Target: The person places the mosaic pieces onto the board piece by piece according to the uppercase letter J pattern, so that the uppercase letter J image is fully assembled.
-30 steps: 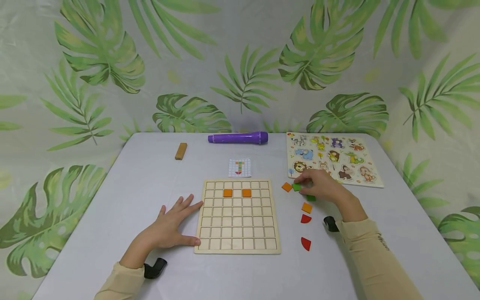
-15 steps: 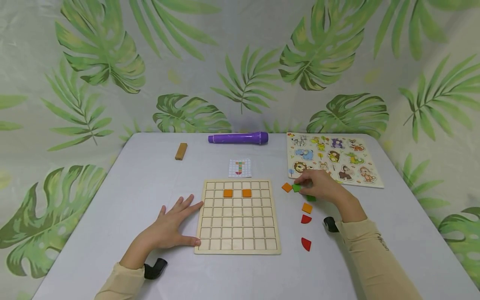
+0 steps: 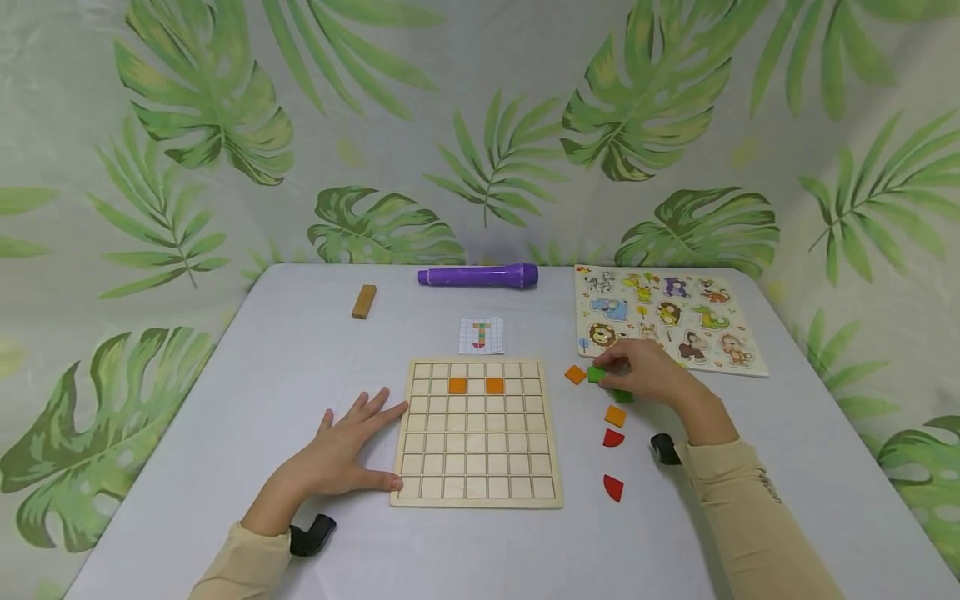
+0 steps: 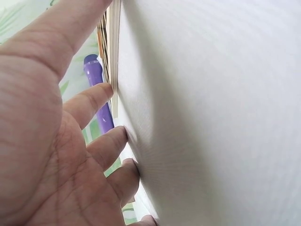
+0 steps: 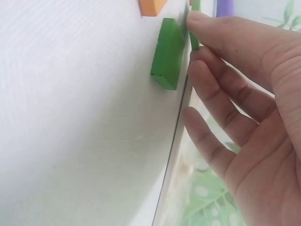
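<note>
My right hand (image 3: 651,377) pinches a green square tile (image 3: 596,374) between thumb and fingers, at table level right of the wooden grid board (image 3: 476,443). A second green tile (image 5: 165,59) lies just below that hand, apart from its fingers in the right wrist view. The left hand (image 3: 339,452) is spread on the table, with its thumb and index fingertips touching the board's left edge. Two orange square tiles, a left one (image 3: 457,386) and a right one (image 3: 495,386), sit in the board's second row from the back, one cell apart.
Beside the board lie loose orange tiles (image 3: 616,416) and red quarter-round tiles (image 3: 613,488). Behind it rests a small pattern card (image 3: 481,335). Farther back are a purple microphone-shaped thing (image 3: 477,276), a wooden block (image 3: 363,302) and an animal puzzle board (image 3: 667,312).
</note>
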`<state>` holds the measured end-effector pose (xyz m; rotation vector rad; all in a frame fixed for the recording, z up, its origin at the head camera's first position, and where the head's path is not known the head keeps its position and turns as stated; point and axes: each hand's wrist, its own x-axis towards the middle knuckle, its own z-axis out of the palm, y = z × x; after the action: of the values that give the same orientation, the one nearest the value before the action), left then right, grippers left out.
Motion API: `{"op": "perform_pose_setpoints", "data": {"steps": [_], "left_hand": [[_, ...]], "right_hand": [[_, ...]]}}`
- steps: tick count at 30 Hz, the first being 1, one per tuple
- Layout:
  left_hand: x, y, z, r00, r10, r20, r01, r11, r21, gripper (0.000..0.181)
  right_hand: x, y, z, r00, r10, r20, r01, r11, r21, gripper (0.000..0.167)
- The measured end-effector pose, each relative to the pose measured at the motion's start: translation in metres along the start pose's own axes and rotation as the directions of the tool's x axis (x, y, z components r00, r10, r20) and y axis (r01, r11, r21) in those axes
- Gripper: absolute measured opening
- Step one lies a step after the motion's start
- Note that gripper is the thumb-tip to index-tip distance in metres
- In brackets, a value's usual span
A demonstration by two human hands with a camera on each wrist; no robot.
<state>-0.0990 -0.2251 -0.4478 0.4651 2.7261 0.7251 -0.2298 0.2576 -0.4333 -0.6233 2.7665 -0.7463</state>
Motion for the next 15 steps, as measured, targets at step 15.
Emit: {"op": "perform_pose_setpoints", "data": {"steps": [15], "left_hand": [[0.002,-0.001,-0.001,1.000,-0.001,0.009,0.001,1.000,0.013,0.110]], "right_hand": [[0.011,-0.019,0.002,0.999,-0.045,-0.005,0.045,0.999,0.005,0.028]]}}
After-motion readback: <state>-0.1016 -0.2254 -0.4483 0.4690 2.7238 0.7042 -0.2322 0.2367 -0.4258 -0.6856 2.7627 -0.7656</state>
